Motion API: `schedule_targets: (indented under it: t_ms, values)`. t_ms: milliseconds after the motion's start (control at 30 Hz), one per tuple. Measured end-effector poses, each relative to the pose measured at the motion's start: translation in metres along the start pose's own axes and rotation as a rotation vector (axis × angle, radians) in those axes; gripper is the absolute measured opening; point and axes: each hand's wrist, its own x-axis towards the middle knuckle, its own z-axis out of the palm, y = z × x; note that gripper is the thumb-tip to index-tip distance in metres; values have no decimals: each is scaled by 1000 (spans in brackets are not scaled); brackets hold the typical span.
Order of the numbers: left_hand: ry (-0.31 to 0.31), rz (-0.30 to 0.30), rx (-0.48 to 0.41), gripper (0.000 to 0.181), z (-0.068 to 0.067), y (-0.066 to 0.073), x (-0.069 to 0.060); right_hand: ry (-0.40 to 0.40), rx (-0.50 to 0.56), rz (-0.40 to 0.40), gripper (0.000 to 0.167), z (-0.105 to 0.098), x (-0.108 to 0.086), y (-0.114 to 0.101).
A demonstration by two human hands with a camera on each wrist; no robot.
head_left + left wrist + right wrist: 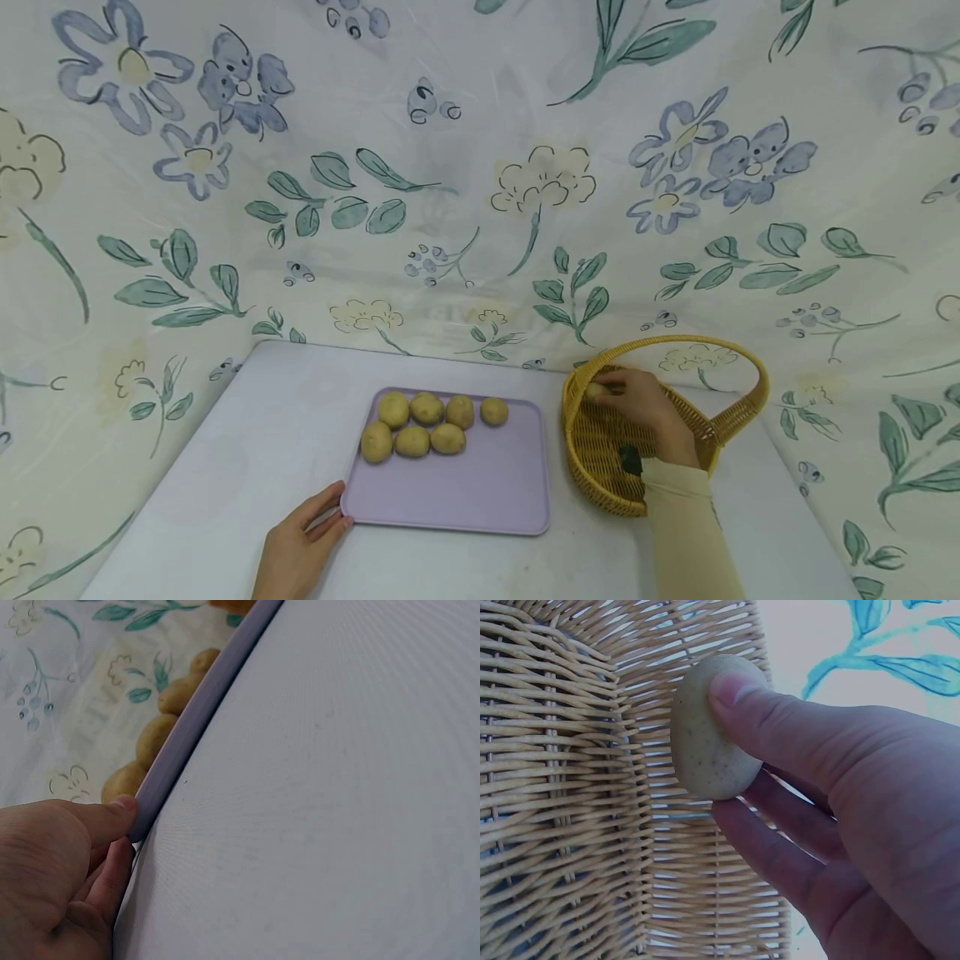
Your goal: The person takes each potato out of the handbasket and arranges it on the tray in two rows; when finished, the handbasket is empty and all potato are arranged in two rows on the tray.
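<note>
My right hand (641,404) is inside the wicker basket (600,475), near its left wall. It grips a potato (712,735) between thumb and fingers, and in the right wrist view the woven side lies just behind it. My left hand (300,533) holds the near left corner of the lilac tray (480,500), thumb on the rim and fingers beside and below it. On the tray, several potatoes (412,442) sit in two rows toward the back left. One potato (494,411) stands slightly apart at the right of the back row.
The basket's tall arched handle (690,340) rises over my right forearm. A small dark object (630,458) shows beside the right wrist. Tray and basket rest on a white table (262,433), with a flowered cloth (465,233) hanging behind and around it.
</note>
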Motion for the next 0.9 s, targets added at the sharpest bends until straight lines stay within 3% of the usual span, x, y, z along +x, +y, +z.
schedule_targets:
  t_ms: [433, 900]
  values:
    - [3, 9, 37, 55, -2, 1, 1, 64, 64, 30, 45, -10, -24, 1]
    - [0, -10, 23, 55, 0, -1, 0, 183, 101, -44, 44, -36, -58, -28]
